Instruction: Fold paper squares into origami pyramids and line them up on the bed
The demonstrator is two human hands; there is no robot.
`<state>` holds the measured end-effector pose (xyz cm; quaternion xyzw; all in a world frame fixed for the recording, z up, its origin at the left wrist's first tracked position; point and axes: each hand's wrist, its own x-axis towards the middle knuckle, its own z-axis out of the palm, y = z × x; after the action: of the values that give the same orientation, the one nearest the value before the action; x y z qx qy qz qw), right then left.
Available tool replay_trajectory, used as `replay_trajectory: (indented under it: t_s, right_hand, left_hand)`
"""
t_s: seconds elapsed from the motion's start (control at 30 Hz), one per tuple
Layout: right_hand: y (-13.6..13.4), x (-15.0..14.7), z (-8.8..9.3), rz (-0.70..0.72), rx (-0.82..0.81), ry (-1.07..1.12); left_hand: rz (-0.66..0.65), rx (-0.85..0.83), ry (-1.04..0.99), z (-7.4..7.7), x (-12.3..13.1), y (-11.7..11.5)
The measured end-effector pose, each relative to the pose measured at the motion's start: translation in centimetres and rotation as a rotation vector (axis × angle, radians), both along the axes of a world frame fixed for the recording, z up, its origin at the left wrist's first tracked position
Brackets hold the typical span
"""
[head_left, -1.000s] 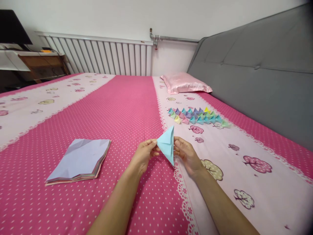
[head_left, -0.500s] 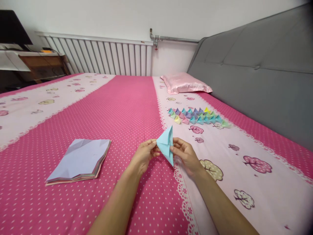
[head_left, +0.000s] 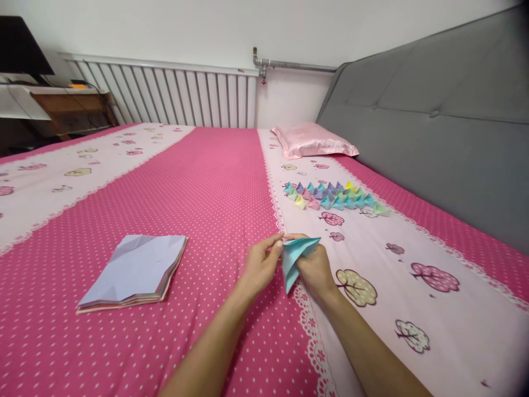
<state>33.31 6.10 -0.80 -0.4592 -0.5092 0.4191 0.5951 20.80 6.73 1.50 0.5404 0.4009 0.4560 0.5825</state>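
Observation:
A light-blue folded paper [head_left: 294, 255], triangular with pointed ends, is held above the bed between both hands. My left hand [head_left: 262, 266] pinches its left corner between thumb and fingers. Behind and to the right of the paper, my right hand [head_left: 316, 270] is closed on it, with some of its fingers hidden by the folds. Farther off on the bed stand rows of small folded paper boats [head_left: 330, 196] in blue, purple, green, pink and yellow. To the left lies a stack of square paper sheets [head_left: 134, 270], a pale lilac one on top.
The bed is spread with a pink dotted sheet [head_left: 215, 182]. A pink satin pillow [head_left: 312, 140] lies at the back, beside a grey padded headboard [head_left: 433, 94]. A white radiator [head_left: 165, 94] lines the wall. A dark monitor [head_left: 22, 47] stands on a desk at far left.
The folded paper has been turned and tilted, its long edge no longer upright. Both hands have closed in on it, the left moving right and the right wrapping behind it.

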Motion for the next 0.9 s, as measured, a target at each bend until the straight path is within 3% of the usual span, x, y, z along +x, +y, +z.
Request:
replay_trajectory:
  t_s: [0.1, 0.2, 0.3, 0.47, 0.53, 0.73, 0.9]
  right_hand:
    - [0.1, 0.3, -0.2, -0.068, 0.016, -0.05]
    - [0.1, 0.5, -0.2, -0.108, 0.027, -0.106]
    - [0.2, 0.8, 0.0, -0.117, 0.077, -0.192]
    - [0.1, 1.0, 0.6, -0.014, 0.199, -0.288]
    - [0.1, 1.0, 0.8, 0.034, 0.208, -0.282]
    - [0.3, 1.1, 1.0, 0.125, 0.203, -0.265]
    - [0.1, 1.0, 1.2, 0.133, 0.23, -0.287]
  left_hand:
    - [-0.117, 0.004, -0.039, 0.5, 0.1, -0.7]
    - [-0.131, 0.082, -0.004, 0.3, 0.2, -1.1]
    - [-0.066, 0.077, 0.079, -0.2, 0.2, -1.1]
    - [0.076, 0.143, 0.132, -0.5, 0.2, -0.5]
    - [0.084, 0.1, 0.07, -0.3, 0.3, -0.3]
    - [0.092, -0.234, -0.217, 0.5, 0.3, -0.3]
    - [0.051, -0.273, -0.267, 0.5, 0.2, -0.4]
